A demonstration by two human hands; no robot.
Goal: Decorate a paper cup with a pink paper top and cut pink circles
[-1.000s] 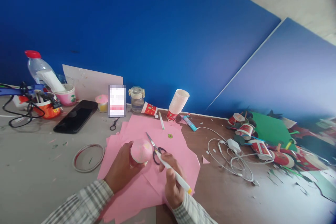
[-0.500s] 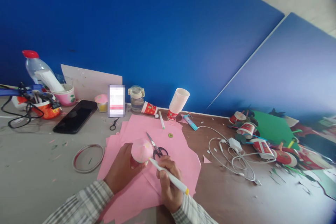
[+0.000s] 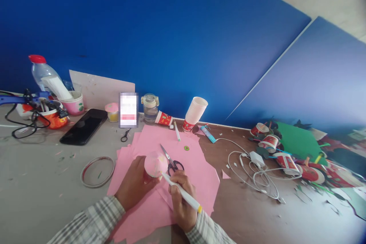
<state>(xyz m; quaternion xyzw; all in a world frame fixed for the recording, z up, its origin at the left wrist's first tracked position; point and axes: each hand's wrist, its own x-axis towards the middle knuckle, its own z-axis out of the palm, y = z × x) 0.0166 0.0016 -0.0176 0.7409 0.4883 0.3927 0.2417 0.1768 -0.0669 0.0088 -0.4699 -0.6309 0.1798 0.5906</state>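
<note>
Closing last second's gap, the white marker point(image 3: 191, 202) in my right hand point(image 3: 178, 203) now rests its tip on the pink-topped cup point(image 3: 154, 163); I judge the marking is under way. Right fingers point(image 3: 175, 178) pinch the marker and my left hand point(image 3: 133, 187) wraps the cup. The scissors point(image 3: 173, 164) lie just beyond the fingers, on pink paper point(image 3: 200, 175).

Small pink-domed cup point(image 3: 155, 163), held slightly tilted, base mostly hidden, white marker point(image 3: 183, 194) with yellow rear end, held slanted, tip touching dome's right edge
</note>
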